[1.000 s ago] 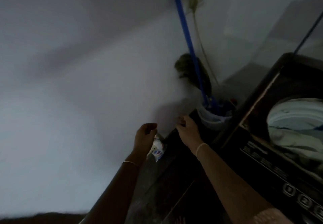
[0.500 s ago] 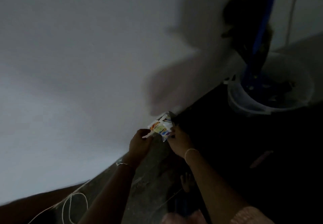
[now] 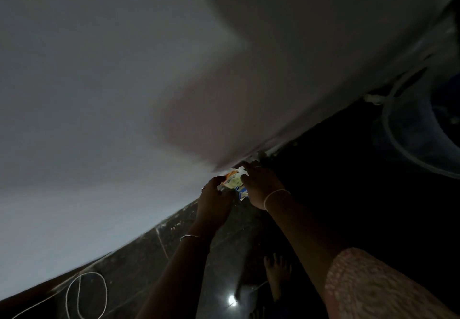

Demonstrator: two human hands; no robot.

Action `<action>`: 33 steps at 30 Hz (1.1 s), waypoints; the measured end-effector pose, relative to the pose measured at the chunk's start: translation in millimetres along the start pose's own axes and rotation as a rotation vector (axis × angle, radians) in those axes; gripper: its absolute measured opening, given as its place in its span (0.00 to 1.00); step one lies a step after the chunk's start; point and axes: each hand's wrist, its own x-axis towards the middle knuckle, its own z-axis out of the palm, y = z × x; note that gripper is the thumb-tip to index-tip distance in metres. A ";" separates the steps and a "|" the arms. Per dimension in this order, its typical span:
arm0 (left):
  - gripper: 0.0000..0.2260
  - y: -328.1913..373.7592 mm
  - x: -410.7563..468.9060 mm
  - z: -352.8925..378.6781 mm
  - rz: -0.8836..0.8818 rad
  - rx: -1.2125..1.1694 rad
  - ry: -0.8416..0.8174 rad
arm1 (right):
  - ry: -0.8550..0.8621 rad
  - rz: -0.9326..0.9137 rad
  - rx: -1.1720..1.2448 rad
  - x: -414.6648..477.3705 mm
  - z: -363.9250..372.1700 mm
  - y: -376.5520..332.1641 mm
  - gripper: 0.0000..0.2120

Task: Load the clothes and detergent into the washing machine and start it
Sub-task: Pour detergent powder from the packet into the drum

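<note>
left fingers [image 3: 219, 181]: pinched on the left edge of the detergent sachet [image 3: 235, 184], curled tight, thumb side hidden behind the foil.
right fingers [image 3: 250, 174]: clamped on the sachet's right edge, tips bunched at its top corner.
left hand [image 3: 214, 201]: knuckles toward camera, thin bangle on the wrist.
right hand [image 3: 263, 186]: just beside the left, sachet bridging the two; pale band on the wrist.
sachet: small, orange/yellow/blue print, held between both sets of fingers with its top edge up by the fingertips. Can't tell if it's torn yet, too dark and small.
step (my read): tearing it open, well before any pour.
beyond the fingers: white wall [image 3: 124, 94] directly past them, meeting the dark floor [image 3: 336, 169] at the skirting line.
right of fingers: bucket [image 3: 410, 132], translucent rim, well apart.
below the wrists: bare foot [image 3: 277, 269], loose white cord [image 3: 86, 293] on the floor further left.
washing machine: not in view; clothes neither.
risk 1: sachet rips suddenly, powder dumps on the floor. Cause: both grips sit close together and it's over bare floor, not the drum.
risk 2: fingers slip off the foil. Cause: small edge-only pinch.
risk 3: poor light, tear notch hard to find.
</note>
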 end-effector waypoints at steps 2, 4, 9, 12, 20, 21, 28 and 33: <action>0.18 -6.8 8.3 6.6 -0.009 -0.008 -0.005 | -0.004 -0.009 -0.032 11.2 9.3 1.5 0.17; 0.19 -12.6 13.2 10.6 -0.020 -0.008 -0.024 | -0.027 -0.018 -0.068 19.3 14.1 4.2 0.17; 0.17 -23.4 15.5 16.4 -0.014 0.032 -0.049 | -0.047 -0.036 -0.117 27.1 16.6 5.9 0.17; 0.18 -27.5 14.2 20.0 -0.010 0.051 -0.054 | -0.055 -0.049 -0.130 24.6 23.7 3.6 0.17; 0.18 -30.4 3.6 28.7 -0.014 0.015 -0.080 | -0.032 0.052 0.122 -3.2 10.5 17.5 0.14; 0.18 -29.2 1.1 28.3 -0.007 0.019 -0.079 | -0.022 0.046 0.138 -6.8 4.9 16.5 0.14; 0.22 1.1 -50.4 9.2 -0.042 -0.033 -0.086 | 0.075 0.100 0.241 -69.0 -41.9 0.1 0.11; 0.19 31.6 -117.2 -10.4 -0.031 -0.170 -0.124 | 0.197 0.179 0.472 -145.3 -87.6 -20.9 0.07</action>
